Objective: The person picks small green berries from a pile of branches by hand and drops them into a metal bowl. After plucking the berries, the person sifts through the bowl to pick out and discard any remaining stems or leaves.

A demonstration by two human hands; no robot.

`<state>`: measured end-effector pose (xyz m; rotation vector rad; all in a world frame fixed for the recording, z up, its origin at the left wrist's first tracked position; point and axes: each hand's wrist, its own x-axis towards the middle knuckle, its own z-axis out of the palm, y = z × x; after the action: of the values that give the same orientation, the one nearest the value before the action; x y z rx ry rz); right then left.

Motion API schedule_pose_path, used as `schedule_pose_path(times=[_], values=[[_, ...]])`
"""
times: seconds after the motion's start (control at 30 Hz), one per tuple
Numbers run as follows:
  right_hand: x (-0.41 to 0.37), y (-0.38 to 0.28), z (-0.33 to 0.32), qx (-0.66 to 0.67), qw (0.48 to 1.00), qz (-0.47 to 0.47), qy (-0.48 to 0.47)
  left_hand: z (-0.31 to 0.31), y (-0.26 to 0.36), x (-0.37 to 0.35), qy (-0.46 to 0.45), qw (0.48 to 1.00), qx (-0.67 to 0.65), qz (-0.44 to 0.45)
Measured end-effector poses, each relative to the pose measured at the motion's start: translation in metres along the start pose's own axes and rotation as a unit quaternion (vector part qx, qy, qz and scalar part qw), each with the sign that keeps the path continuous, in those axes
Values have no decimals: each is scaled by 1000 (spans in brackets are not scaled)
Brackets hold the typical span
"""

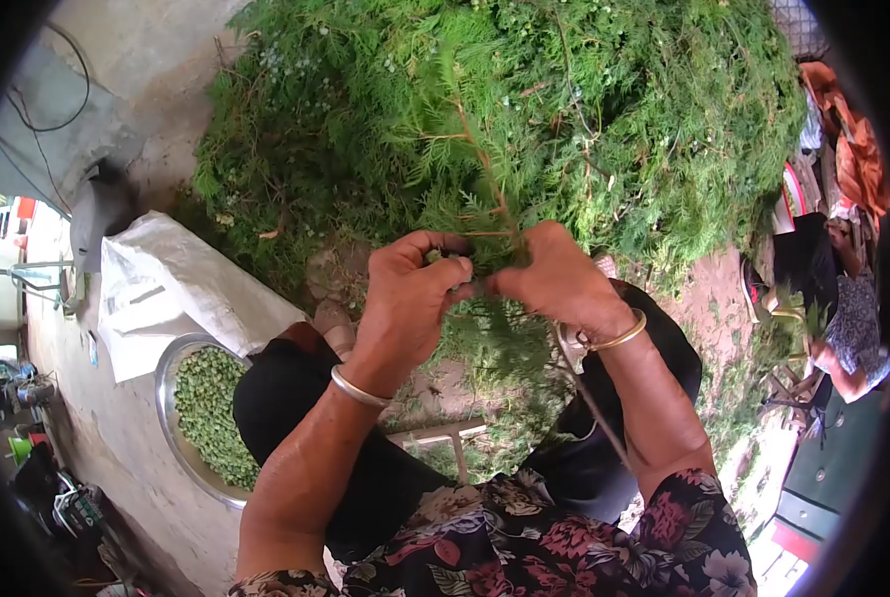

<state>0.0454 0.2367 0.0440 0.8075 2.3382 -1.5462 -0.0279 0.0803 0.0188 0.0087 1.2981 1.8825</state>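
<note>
A green leafy branch point(487, 164) with a thin brown stem rises between my hands, and its bare stem runs down past my right wrist. My left hand point(415, 289) is closed at the left of the branch, thumb and fingertips pinched together; what lies between them is too small to name. On the other side, my right hand point(559, 279) wraps round the branch, its fingers pointing toward the left hand. Blurred green sprigs hang under both hands. Behind them spreads a large heap of cut green branches point(664, 119).
A metal basin point(169, 423) of small green pods or cones point(211, 413) stands at the left, beside a white sack point(191, 289). Another person point(853, 328) sits at the far right near orange cloth point(856, 149). Cables and a grey object point(104, 214) are at the upper left.
</note>
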Motion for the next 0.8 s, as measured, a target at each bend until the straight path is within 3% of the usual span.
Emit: schedule_pose_path(times=[0.07, 0.13, 0.23, 0.47, 0.53, 0.73, 0.8], values=[[-2, -2, -2, 0, 1000, -5, 21, -3, 1, 1, 4, 1000, -8, -2], [-8, -12, -5, 106, 993, 35, 38, -4, 4, 1, 7, 1000, -14, -2], [-3, 5, 10, 125, 991, -48, 12, -4, 3, 2, 27, 999, -31, 23], [-14, -13, 6, 124, 989, -10, 81, 2, 7, 4, 23, 996, -66, 50], [-3, 2, 0, 265, 958, -19, 110, 2, 8, 3, 19, 996, -69, 58], [-2, 6, 7, 272, 956, -71, 84, 0, 4, 1, -26, 997, -54, 37], [-4, 3, 12, 288, 953, -71, 67, 2, 4, 0, -80, 996, -35, 30]])
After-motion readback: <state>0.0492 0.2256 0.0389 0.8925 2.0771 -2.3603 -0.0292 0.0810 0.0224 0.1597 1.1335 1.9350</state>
